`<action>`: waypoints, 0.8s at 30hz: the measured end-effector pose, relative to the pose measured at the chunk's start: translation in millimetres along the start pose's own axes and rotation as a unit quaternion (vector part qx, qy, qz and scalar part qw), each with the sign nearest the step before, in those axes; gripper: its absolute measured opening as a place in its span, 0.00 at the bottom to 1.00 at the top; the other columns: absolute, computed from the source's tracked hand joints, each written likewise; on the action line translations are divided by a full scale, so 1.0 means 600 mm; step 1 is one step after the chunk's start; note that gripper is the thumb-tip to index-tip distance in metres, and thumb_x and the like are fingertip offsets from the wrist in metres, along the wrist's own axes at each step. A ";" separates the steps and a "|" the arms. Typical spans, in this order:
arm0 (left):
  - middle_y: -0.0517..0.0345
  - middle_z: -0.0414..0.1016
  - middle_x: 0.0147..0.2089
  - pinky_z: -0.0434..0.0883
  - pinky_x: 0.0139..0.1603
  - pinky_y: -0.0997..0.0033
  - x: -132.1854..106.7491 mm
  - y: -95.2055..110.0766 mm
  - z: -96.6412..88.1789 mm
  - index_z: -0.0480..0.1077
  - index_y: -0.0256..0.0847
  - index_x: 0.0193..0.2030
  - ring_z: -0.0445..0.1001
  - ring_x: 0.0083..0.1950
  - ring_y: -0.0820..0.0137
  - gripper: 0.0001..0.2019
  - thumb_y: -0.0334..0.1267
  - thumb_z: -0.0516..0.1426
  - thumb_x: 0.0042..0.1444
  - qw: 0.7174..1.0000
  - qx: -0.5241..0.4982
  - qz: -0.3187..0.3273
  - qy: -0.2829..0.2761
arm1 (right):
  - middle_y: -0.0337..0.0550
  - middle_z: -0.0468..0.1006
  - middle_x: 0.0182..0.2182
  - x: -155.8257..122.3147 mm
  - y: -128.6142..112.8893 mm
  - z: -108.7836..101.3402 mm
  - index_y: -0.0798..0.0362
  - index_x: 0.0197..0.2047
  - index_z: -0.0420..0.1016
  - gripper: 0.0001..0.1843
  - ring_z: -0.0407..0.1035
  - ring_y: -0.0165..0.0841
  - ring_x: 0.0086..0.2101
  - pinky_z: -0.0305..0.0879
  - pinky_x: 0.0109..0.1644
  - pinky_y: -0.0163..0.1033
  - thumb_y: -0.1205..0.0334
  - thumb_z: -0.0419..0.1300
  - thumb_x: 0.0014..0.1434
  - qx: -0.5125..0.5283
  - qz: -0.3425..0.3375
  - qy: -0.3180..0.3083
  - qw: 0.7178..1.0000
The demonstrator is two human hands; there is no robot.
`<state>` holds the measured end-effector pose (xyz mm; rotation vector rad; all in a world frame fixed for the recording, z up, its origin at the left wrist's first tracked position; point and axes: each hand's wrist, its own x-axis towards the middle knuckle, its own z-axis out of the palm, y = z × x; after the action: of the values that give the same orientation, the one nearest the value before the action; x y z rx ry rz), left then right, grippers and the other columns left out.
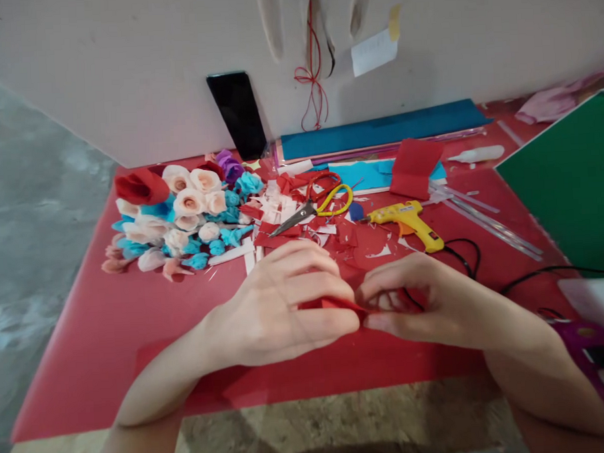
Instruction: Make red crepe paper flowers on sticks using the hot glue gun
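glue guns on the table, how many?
1. The yellow glue gun lies on the red table, just right of the scissors, beyond the right hand pinching red paper. No other shows.

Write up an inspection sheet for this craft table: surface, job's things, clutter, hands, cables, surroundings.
Surface: red sheet covers the tabletop.
Job's things: red paper piece pinched between both hands; paper roses heaped at left; scissors and yellow glue gun lie behind the hands.
Clutter: red and white paper scraps around the scissors; clear glue sticks right of the glue gun.
Hands: left hand and right hand both shut on the red paper piece.
Cables: black cable runs from the glue gun toward the right.
Surroundings: pale wall, black phone leaning on it; blue sheet along it; green sheet right; grey floor left.
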<state>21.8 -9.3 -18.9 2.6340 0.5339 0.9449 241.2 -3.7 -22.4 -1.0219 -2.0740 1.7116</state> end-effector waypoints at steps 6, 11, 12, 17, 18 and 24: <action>0.57 0.77 0.34 0.70 0.46 0.62 0.002 -0.002 0.004 0.72 0.36 0.32 0.70 0.38 0.68 0.02 0.28 0.60 0.53 1.000 0.017 0.018 0.014 | 0.33 0.61 0.20 -0.004 -0.007 0.001 0.56 0.30 0.72 0.07 0.53 0.21 0.22 0.53 0.25 0.27 0.61 0.58 0.56 -0.016 -0.003 0.009 1.000; 0.58 0.78 0.38 0.70 0.49 0.61 -0.001 -0.008 0.006 0.73 0.38 0.34 0.71 0.41 0.67 0.03 0.29 0.58 0.56 0.999 0.028 0.040 -0.008 | 0.33 0.60 0.19 -0.006 -0.008 0.001 0.56 0.27 0.70 0.04 0.53 0.21 0.21 0.52 0.24 0.27 0.66 0.58 0.51 -0.015 0.023 0.003 1.000; 0.57 0.78 0.38 0.70 0.48 0.61 0.000 -0.009 0.007 0.73 0.38 0.35 0.71 0.42 0.67 0.03 0.29 0.58 0.56 0.999 0.029 0.044 -0.008 | 0.32 0.60 0.19 -0.006 -0.007 0.001 0.56 0.26 0.70 0.04 0.53 0.21 0.21 0.52 0.24 0.27 0.66 0.58 0.51 -0.011 0.021 0.005 1.000; 0.58 0.79 0.36 0.71 0.46 0.62 0.003 -0.011 0.013 0.74 0.39 0.35 0.72 0.40 0.67 0.03 0.29 0.59 0.55 0.997 0.048 0.059 0.002 | 0.32 0.60 0.18 -0.005 -0.001 0.001 0.56 0.26 0.70 0.05 0.53 0.21 0.20 0.52 0.23 0.26 0.64 0.58 0.51 0.004 0.013 0.011 1.000; 0.59 0.79 0.36 0.71 0.47 0.63 0.003 -0.011 0.013 0.74 0.40 0.35 0.72 0.40 0.68 0.03 0.29 0.60 0.54 0.997 0.050 0.059 0.005 | 0.32 0.60 0.18 -0.005 0.001 0.001 0.56 0.26 0.70 0.05 0.53 0.20 0.20 0.52 0.23 0.26 0.64 0.58 0.51 0.004 0.013 0.008 1.000; 0.62 0.79 0.34 0.70 0.47 0.66 0.005 -0.010 0.013 0.74 0.42 0.33 0.72 0.39 0.70 0.02 0.31 0.61 0.53 0.998 0.038 0.041 0.010 | 0.32 0.59 0.20 -0.006 0.009 -0.001 0.55 0.29 0.70 0.04 0.52 0.21 0.21 0.52 0.23 0.26 0.64 0.58 0.51 -0.019 0.003 -0.002 1.000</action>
<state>27.6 -3.9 -25.1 2.7363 0.4804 0.9938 246.2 -5.5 -26.4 -1.0380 -2.1155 1.6846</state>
